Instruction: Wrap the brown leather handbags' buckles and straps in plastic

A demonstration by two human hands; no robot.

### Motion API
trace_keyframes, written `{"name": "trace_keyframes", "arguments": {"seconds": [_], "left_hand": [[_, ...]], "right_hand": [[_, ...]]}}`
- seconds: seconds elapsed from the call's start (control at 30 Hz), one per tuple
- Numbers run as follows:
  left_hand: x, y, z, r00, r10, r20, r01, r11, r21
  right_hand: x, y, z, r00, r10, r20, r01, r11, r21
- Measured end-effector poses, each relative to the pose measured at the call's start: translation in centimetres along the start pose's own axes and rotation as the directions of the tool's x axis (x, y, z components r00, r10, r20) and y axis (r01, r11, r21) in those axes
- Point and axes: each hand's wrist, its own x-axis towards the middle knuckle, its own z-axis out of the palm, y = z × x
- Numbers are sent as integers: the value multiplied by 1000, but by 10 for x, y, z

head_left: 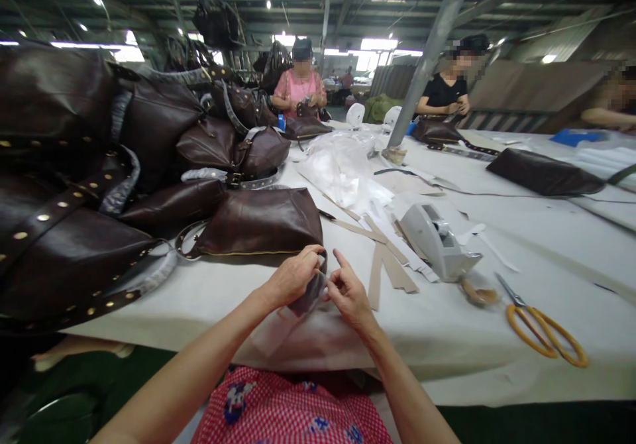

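Observation:
My left hand (294, 275) pinches the top of a small dark brown leather piece (311, 295) that hangs over the near edge of the white table (497, 325). My right hand (348, 291) grips the same piece from the right, index finger raised. Just behind my hands lies a dark brown leather bag (261, 222) with a studded strap loop. A thin clear plastic sheet hangs below the piece, over the table edge.
A heap of brown studded bags (74, 185) fills the left. Tan paper strips (385, 268), a grey tape dispenser (437, 242) and orange-handled scissors (544, 328) lie to my right. Crumpled white plastic (342, 166) sits behind. Other people work at the far side; a metal post (430, 53) rises mid-table.

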Motion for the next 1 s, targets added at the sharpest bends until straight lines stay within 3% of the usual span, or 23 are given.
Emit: {"name": "trace_keyframes", "arguments": {"seconds": [0.2, 0.4, 0.47, 0.53, 0.63, 0.8, 0.93, 1.0], "left_hand": [[4, -3, -4, 996, 56, 64, -58, 998, 21], [6, 1, 0, 996, -56, 69, 48, 992, 117], [6, 6, 1, 996, -91, 20, 88, 987, 138], [0, 14, -1, 984, -145, -107, 156, 982, 103], [-23, 28, -4, 922, -289, -259, 293, 956, -21], [-66, 44, 13, 909, -407, -85, 413, 908, 71], [-72, 47, 27, 876, -482, -29, 483, 874, 55], [-70, 48, 27, 858, -513, -21, 512, 859, -21]], "right_hand": [[10, 0, -5, 996, 19, 90, -29, 993, 114], [24, 5, 3, 992, 110, 55, -119, 972, 202], [29, 8, 7, 981, 177, 83, -192, 951, 242], [34, 11, 10, 966, 227, 122, -251, 937, 243], [39, 14, 12, 950, 270, 155, -300, 927, 225], [33, 12, 11, 943, 312, 116, -332, 901, 277], [20, 5, 1, 915, 325, 237, -397, 825, 402], [16, 1, -4, 919, 288, 269, -376, 845, 381]]}}
